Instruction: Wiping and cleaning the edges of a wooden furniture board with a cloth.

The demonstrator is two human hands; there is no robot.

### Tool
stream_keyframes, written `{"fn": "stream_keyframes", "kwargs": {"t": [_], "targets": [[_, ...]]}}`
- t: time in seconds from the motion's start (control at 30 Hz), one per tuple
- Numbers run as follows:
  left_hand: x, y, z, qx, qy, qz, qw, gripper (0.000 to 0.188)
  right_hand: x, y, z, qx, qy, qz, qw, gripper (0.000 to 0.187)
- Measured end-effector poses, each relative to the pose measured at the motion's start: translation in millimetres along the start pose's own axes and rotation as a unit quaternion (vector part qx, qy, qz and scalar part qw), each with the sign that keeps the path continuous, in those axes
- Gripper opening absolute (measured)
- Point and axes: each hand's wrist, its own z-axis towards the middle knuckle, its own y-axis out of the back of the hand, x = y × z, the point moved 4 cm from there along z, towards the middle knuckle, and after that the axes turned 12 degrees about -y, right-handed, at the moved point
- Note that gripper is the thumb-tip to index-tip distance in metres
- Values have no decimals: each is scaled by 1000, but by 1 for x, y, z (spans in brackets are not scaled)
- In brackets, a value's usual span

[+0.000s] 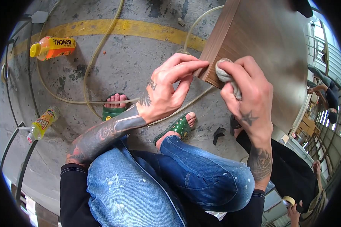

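A brown wood-grain panel [216, 41] slants up from the middle of the view, its near corner between my two hands. My right hand [250, 89] is closed around a wadded whitish cloth [224, 73] and presses it against the panel close to that corner. My left hand [168, 79] reaches in from the other side, fingers stretched out and the fingertips touching the panel's narrow edge. Its thumb sits lower, apart from the index finger, and nothing shows between them. The cloth's far side is hidden behind my right fingers.
On the grey concrete floor lie an orange bottle [58, 48] and a clear bottle with a yellow label [43, 123]. A pale hose [88, 75] loops toward my green clogs [180, 128]. A black scrap [218, 134] lies nearby. At lower right another person's hand holds a tape roll [288, 200].
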Motion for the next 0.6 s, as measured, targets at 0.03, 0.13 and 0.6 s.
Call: {"fn": "stream_keyframes", "kwargs": {"t": [0.03, 0.13, 0.6], "targets": [[3, 0, -1, -1, 1, -3, 1000, 46, 2, 0, 0, 3, 0, -2, 1000, 34], [5, 2, -2, 8, -37, 26, 999, 45, 15, -2, -5, 81, 32, 3, 996, 33], [11, 11, 14, 42, 75, -93, 992, 33, -39, 32, -40, 11, -153, 124, 980, 31]]}}
